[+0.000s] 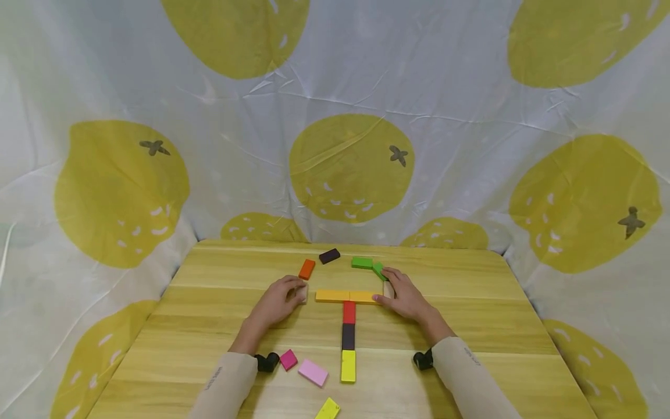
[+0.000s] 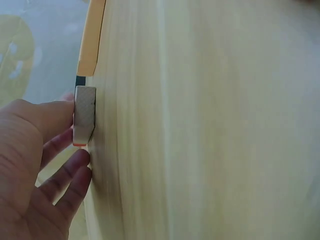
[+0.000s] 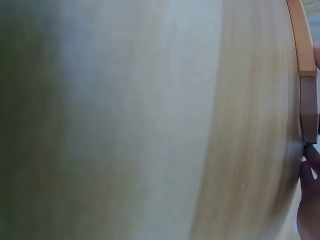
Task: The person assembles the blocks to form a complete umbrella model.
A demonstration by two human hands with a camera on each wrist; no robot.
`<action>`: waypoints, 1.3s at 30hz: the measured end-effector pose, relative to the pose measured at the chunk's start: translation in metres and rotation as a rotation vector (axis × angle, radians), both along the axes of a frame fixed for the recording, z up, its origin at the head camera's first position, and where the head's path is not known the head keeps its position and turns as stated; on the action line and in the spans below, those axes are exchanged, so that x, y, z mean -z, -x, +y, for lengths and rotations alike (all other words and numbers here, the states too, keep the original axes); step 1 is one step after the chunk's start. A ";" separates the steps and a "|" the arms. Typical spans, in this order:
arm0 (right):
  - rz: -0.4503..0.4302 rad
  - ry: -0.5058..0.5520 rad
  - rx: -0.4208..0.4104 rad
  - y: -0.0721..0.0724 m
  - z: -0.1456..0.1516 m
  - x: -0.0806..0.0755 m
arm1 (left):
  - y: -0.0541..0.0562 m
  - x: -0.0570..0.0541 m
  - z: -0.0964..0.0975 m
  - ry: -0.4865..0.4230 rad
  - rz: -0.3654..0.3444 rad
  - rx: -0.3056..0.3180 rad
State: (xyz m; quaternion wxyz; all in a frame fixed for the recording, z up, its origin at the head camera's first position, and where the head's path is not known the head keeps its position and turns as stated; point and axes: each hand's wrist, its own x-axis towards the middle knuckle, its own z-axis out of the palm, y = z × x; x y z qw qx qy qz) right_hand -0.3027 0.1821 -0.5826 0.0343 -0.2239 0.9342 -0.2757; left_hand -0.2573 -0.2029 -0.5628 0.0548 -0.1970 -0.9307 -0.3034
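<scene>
My left hand (image 1: pixel 277 299) pinches a pale wooden block (image 2: pixel 85 110) between thumb and fingers, close to the left end of two orange blocks (image 1: pixel 332 296) laid in a row. My right hand (image 1: pixel 410 297) arches over another pale block (image 1: pixel 388 290) at the row's right end. Its thumb rests at the orange block's end, and its fingertips touch a small tilted green block (image 1: pixel 379 270). In the right wrist view, that hand's fingers (image 3: pixel 311 160) show at the edge, beside the end of a block. Below the row runs a column of red (image 1: pixel 349 312), black (image 1: pixel 348 336) and yellow (image 1: pixel 348 366) blocks.
Farther back lie an orange-red block (image 1: pixel 307 269), a black block (image 1: pixel 330 256) and a green block (image 1: pixel 362 263). Nearer are magenta (image 1: pixel 288 359), pink (image 1: pixel 313 372) and yellow (image 1: pixel 328 409) blocks. A lemon-print curtain (image 1: pixel 450 169) hangs behind the wooden table (image 1: pixel 471 326).
</scene>
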 end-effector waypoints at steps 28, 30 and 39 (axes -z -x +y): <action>0.004 0.007 0.002 0.000 0.001 0.001 | 0.021 0.006 0.012 -0.026 -0.010 -0.096; 0.005 0.004 0.002 0.001 0.001 0.001 | 0.022 0.005 0.013 -0.028 -0.027 -0.100; 0.010 0.012 0.003 0.001 0.000 0.002 | 0.021 0.004 0.015 -0.008 -0.034 -0.076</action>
